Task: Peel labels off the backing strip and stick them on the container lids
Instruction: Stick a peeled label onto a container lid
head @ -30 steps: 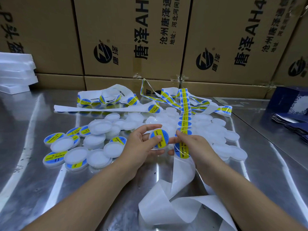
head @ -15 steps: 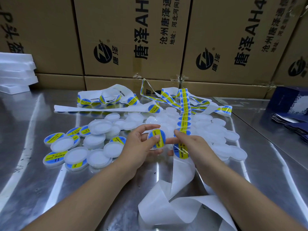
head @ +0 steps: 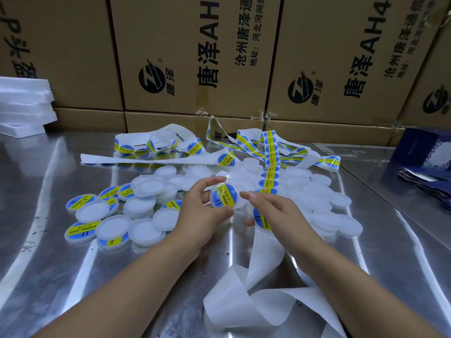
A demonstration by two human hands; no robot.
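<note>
The left hand [head: 200, 213] grips a round clear lid [head: 224, 198], its fingers curled round the far and near edges. It holds the lid tilted up off the table so the face shows. A blue and yellow label [head: 219, 194] covers most of that face. The right hand [head: 278, 211] is just to the right of the lid, its forefinger tip touching or very nearly touching the rim. Its fingers lie over the white backing strip [head: 266, 247] and a thumb tip shows beneath, so the hand seems to pinch the strip, though the contact itself is hidden. One more label [head: 262, 219] sits on the strip to the right of the lid, half under that hand.

The strip runs away beyond the lid, carrying a row of labels, into a loose tangle [head: 158, 142] on the far side. Nearer than the lid, its bare end curls in loops between the forearms. Plain white lids [head: 324, 203] are heaped beyond and to the right of the lid. Labelled lids [head: 83, 229], mixed with white ones, lie well to its left. All of this rests on a shiny steel table [head: 48, 276]. Far behind the lid stand printed cardboard boxes [head: 183, 57]. White foam slabs [head: 24, 103] are stacked far to its left, and dark blue bags [head: 424, 176] lie far to its right
</note>
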